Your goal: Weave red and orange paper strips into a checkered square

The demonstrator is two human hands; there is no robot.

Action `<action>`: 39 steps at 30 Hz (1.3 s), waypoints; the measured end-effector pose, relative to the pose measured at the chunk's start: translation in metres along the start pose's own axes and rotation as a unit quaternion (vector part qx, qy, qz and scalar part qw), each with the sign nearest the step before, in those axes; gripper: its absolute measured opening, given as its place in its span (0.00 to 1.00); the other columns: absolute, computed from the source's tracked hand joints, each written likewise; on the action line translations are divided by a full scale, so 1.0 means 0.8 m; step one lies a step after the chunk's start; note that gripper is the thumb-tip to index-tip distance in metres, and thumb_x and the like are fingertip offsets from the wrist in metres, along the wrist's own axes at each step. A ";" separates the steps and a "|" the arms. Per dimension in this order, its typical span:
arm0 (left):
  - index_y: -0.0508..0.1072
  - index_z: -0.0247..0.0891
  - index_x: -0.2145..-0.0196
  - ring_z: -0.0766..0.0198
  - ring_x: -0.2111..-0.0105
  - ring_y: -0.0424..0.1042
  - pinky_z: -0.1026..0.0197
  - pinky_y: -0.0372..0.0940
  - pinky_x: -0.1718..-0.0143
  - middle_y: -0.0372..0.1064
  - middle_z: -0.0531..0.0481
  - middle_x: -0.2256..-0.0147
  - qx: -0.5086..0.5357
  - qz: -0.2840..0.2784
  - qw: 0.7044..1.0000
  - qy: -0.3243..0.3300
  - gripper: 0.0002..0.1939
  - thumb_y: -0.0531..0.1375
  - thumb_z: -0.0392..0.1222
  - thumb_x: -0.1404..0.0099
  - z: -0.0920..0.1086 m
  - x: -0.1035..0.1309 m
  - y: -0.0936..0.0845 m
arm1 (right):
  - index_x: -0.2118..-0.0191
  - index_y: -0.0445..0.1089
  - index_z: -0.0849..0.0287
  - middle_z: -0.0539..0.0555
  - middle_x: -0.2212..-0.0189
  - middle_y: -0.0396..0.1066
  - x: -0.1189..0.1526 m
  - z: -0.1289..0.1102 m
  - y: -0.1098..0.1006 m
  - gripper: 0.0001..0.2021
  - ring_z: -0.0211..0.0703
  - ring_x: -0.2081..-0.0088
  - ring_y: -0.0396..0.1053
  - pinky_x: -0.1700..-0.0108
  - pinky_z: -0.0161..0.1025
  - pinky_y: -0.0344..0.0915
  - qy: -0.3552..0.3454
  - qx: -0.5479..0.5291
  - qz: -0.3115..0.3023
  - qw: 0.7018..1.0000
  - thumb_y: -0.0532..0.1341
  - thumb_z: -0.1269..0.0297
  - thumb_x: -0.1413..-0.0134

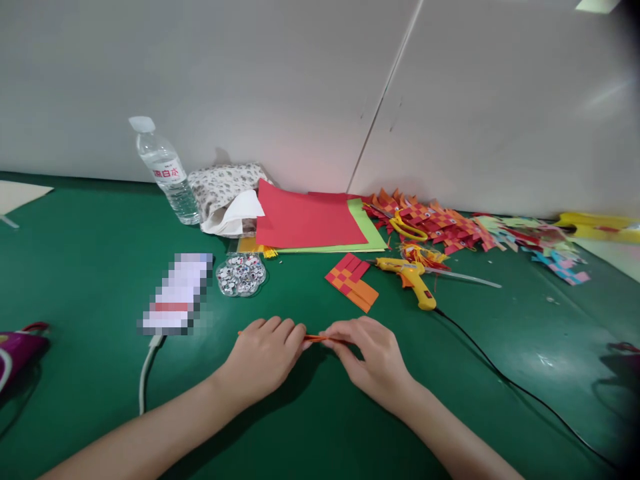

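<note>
A thin orange paper strip [315,338] is held edge-on between my two hands, a little above the green table. My left hand [270,353] is closed round its left part, and a small tip shows beyond the knuckles. My right hand [370,353] pinches the right end between thumb and fingers. Much of the strip is hidden by my fingers. Just behind my hands lies a woven red and orange paper piece [351,282] with loose strips. The yellow glue gun [413,277] rests to its right, nozzle towards the woven piece.
A phone [177,293] with a white cable and a bag of googly eyes [242,275] lie left. Behind are a water bottle [167,173], a tissue pack [227,193], red paper sheets [310,217], yellow scissors [407,228] and woven paper pieces [445,227]. A black cord [500,373] runs right.
</note>
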State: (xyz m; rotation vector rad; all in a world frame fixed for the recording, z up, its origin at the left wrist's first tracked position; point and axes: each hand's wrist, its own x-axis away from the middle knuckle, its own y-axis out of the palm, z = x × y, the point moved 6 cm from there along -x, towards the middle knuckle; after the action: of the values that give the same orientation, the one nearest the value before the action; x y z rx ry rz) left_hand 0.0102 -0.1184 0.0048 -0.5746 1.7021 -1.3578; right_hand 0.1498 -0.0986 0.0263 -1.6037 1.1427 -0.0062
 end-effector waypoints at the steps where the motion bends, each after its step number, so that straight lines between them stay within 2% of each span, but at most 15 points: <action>1: 0.66 0.37 0.64 0.61 0.73 0.66 0.61 0.54 0.74 0.67 0.51 0.74 0.008 -0.008 1.000 -0.003 0.10 0.47 0.41 0.31 0.001 0.001 0.001 | 0.63 0.66 0.56 0.49 0.71 0.75 0.000 -0.002 0.001 0.04 0.37 0.73 0.71 0.67 0.35 0.63 -0.003 0.000 0.001 1.000 0.58 0.71 0.44; 6: 0.66 0.40 0.62 0.62 0.72 0.68 0.61 0.57 0.74 0.68 0.53 0.71 0.091 -0.052 0.994 -0.028 0.07 0.49 0.34 0.33 -0.001 0.002 0.007 | 0.61 0.66 0.56 0.48 0.69 0.76 0.002 -0.003 0.009 0.05 0.36 0.71 0.72 0.66 0.35 0.63 -0.008 -0.009 -0.005 1.000 0.58 0.71 0.44; 10: 0.67 0.40 0.65 0.64 0.73 0.68 0.63 0.58 0.74 0.69 0.54 0.73 0.137 -0.053 0.989 -0.036 0.08 0.49 0.35 0.33 -0.006 0.003 0.013 | 0.57 0.64 0.55 0.49 0.69 0.76 0.002 0.000 0.013 0.08 0.38 0.69 0.73 0.64 0.35 0.64 0.003 -0.011 -0.022 1.000 0.57 0.70 0.43; 14: 0.68 0.41 0.63 0.64 0.73 0.69 0.64 0.59 0.74 0.70 0.54 0.73 0.123 -0.033 0.992 -0.013 0.08 0.50 0.34 0.34 -0.009 0.005 0.015 | 0.52 0.61 0.56 0.53 0.65 0.76 0.000 0.004 0.011 0.13 0.42 0.65 0.72 0.61 0.40 0.65 0.013 0.005 -0.074 0.997 0.57 0.68 0.43; 18: 0.67 0.40 0.62 0.64 0.74 0.69 0.64 0.58 0.76 0.69 0.54 0.74 0.097 -0.034 0.995 -0.011 0.11 0.49 0.30 0.36 -0.014 0.006 0.012 | 0.49 0.59 0.55 0.53 0.63 0.75 0.000 0.016 0.003 0.15 0.45 0.62 0.72 0.57 0.44 0.65 0.043 0.008 -0.096 0.994 0.56 0.66 0.42; 21: 0.67 0.40 0.62 0.65 0.75 0.68 0.65 0.57 0.76 0.68 0.54 0.74 0.086 -0.047 0.995 -0.008 0.10 0.49 0.30 0.37 -0.015 0.005 0.013 | 0.50 0.60 0.54 0.51 0.67 0.76 0.002 0.024 0.002 0.14 0.42 0.65 0.73 0.59 0.41 0.67 0.071 -0.019 -0.092 0.993 0.56 0.68 0.42; 24: 0.66 0.40 0.63 0.65 0.73 0.68 0.65 0.58 0.74 0.68 0.53 0.73 0.077 -0.049 0.996 -0.003 0.09 0.49 0.31 0.36 -0.014 0.004 0.014 | 0.54 0.63 0.53 0.50 0.68 0.76 0.003 0.026 0.002 0.11 0.39 0.68 0.73 0.62 0.37 0.68 0.079 -0.038 -0.060 0.994 0.56 0.68 0.43; 31: 0.64 0.38 0.67 0.59 0.72 0.67 0.60 0.58 0.74 0.66 0.50 0.73 0.028 -0.033 0.999 0.002 0.08 0.48 0.38 0.32 -0.001 -0.003 0.009 | 0.58 0.64 0.56 0.52 0.70 0.75 0.001 0.007 0.007 0.07 0.39 0.70 0.72 0.67 0.36 0.67 0.038 -0.042 -0.013 0.998 0.56 0.70 0.43; 35: 0.63 0.38 0.66 0.60 0.74 0.67 0.60 0.58 0.75 0.66 0.52 0.73 0.041 -0.045 0.998 0.024 0.04 0.50 0.34 0.35 0.007 0.001 0.010 | 0.58 0.64 0.56 0.51 0.70 0.75 0.003 -0.003 0.013 0.07 0.39 0.71 0.72 0.68 0.36 0.66 0.025 -0.060 -0.021 0.998 0.56 0.71 0.43; 39: 0.63 0.39 0.66 0.62 0.77 0.66 0.62 0.56 0.78 0.65 0.54 0.76 0.060 -0.049 0.996 0.037 0.05 0.51 0.31 0.37 0.005 0.007 0.012 | 0.54 0.62 0.54 0.50 0.68 0.76 0.007 0.008 0.024 0.10 0.39 0.67 0.74 0.63 0.36 0.69 0.099 -0.133 -0.079 0.983 0.56 0.68 0.42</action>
State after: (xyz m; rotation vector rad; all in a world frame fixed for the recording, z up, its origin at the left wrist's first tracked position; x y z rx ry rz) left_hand 0.0123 -0.1219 -0.0064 -0.5503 1.6550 -1.5574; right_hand 0.1440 -0.0958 0.0066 -1.9643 1.2031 -0.1235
